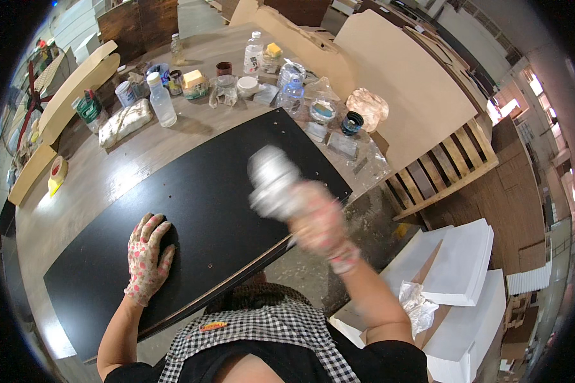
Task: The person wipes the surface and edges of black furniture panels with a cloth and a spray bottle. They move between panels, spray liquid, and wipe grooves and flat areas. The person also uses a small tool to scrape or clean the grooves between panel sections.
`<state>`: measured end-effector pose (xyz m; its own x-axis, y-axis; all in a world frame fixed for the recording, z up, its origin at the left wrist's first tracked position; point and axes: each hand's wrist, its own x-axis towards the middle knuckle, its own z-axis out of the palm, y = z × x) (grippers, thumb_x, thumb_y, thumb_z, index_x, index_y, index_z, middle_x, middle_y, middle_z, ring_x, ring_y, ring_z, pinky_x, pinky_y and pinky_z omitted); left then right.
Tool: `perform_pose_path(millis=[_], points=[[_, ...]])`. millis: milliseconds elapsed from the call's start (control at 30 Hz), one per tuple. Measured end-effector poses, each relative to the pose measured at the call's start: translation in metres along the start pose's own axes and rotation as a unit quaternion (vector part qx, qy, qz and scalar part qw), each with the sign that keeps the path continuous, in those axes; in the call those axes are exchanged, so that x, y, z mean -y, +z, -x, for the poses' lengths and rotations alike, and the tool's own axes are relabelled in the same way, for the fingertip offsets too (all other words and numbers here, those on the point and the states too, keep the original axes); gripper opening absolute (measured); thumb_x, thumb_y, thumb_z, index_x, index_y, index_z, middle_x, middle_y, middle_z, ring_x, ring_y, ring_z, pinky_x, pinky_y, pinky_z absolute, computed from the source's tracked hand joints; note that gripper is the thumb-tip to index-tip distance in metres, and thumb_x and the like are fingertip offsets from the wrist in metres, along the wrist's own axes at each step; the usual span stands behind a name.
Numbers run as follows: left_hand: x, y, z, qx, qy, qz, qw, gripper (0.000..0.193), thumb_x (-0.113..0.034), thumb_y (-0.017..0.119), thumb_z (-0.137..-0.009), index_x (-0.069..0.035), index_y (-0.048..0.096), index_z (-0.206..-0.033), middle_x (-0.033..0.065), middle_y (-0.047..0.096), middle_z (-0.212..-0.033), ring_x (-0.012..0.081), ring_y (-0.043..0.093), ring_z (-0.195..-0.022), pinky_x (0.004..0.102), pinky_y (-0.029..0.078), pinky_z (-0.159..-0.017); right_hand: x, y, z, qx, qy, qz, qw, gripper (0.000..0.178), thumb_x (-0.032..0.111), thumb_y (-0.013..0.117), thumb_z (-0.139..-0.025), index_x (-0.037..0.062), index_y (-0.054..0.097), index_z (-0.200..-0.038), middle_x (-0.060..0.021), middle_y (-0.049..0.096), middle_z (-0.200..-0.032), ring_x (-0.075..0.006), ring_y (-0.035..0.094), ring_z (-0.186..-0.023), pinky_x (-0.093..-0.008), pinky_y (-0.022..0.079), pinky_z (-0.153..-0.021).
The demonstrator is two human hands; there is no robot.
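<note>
A large black panel (198,185) lies flat on the work table, with small holes along its surface. My left hand (148,258), in a white glove with pink dots, rests on the panel's near left part, fingers stretched out. Over the panel's right part, my gloved right hand (319,220) is smeared by motion. It grips a white, crumpled-looking wad (273,179), also blurred; I cannot tell its exact kind, nor whether it touches the panel.
Beyond the panel, the table (198,137) carries a clear bottle (162,102), a wrapped white bundle (125,123), a tape roll (58,169) and several jars. A dark open jar (351,123) stands near the right corner. White panels (457,262) and a wooden pallet (441,169) are at right.
</note>
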<state>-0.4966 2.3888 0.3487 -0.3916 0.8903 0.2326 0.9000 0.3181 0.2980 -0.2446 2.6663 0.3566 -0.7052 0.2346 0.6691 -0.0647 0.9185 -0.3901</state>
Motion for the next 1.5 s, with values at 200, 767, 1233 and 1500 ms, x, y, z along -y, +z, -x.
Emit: perform_pose_path(millis=[200, 767, 1233, 1500], points=[[0.003, -0.011, 0.007, 0.015, -0.051, 0.122, 0.991, 0.042, -0.006, 0.065, -0.084, -0.004, 0.059, -0.126, 0.0164, 0.053, -0.139, 0.0372, 0.042, -0.137, 0.0474, 0.032, -0.115, -0.063, -0.027, 0.012, -0.048, 0.224, 0.118, 0.966, 0.033, 0.015, 0.057, -0.091, 0.0034, 0.062, -0.122, -0.0107, 0.068, -0.1, -0.0289, 0.067, -0.091, -0.0415, 0.055, -0.077], [-0.11, 0.075, -0.114, -0.249, -0.11, 0.115, 0.955, 0.05, 0.018, 0.054, -0.077, -0.004, 0.062, -0.121, 0.0119, 0.056, -0.134, 0.0293, 0.051, -0.129, 0.0389, 0.039, -0.111, -0.303, -0.108, 0.062, 0.149, 0.282, 0.092, 0.944, 0.018, 0.014, 0.067, -0.089, 0.0094, 0.072, -0.106, -0.0101, 0.069, -0.108, -0.0286, 0.064, -0.102, -0.0385, 0.051, -0.092], [-0.114, 0.1, -0.13, -0.202, -0.226, -0.008, 0.953, 0.045, 0.012, 0.053, -0.078, -0.002, 0.06, -0.12, 0.012, 0.057, -0.129, 0.0305, 0.053, -0.123, 0.037, 0.038, -0.108, -0.373, -0.109, 0.1, 0.333, 0.259, 0.118, 0.899, 0.037, 0.015, 0.076, -0.079, 0.0068, 0.062, -0.112, -0.0137, 0.063, -0.107, -0.0316, 0.06, -0.103, -0.0404, 0.049, -0.087], [-0.115, 0.074, -0.159, -0.123, -0.241, 0.148, 0.951, 0.034, -0.017, 0.07, -0.089, 0.002, 0.062, -0.063, 0.0096, 0.053, -0.06, 0.0216, 0.05, -0.058, 0.0378, 0.039, -0.058, -0.275, -0.132, 0.044, 0.114, 0.49, -0.35, 0.79, 0.01, 0.008, 0.062, -0.094, 0.0016, 0.061, -0.101, -0.004, 0.065, -0.08, -0.007, 0.054, -0.065, -0.0215, 0.043, -0.059]])
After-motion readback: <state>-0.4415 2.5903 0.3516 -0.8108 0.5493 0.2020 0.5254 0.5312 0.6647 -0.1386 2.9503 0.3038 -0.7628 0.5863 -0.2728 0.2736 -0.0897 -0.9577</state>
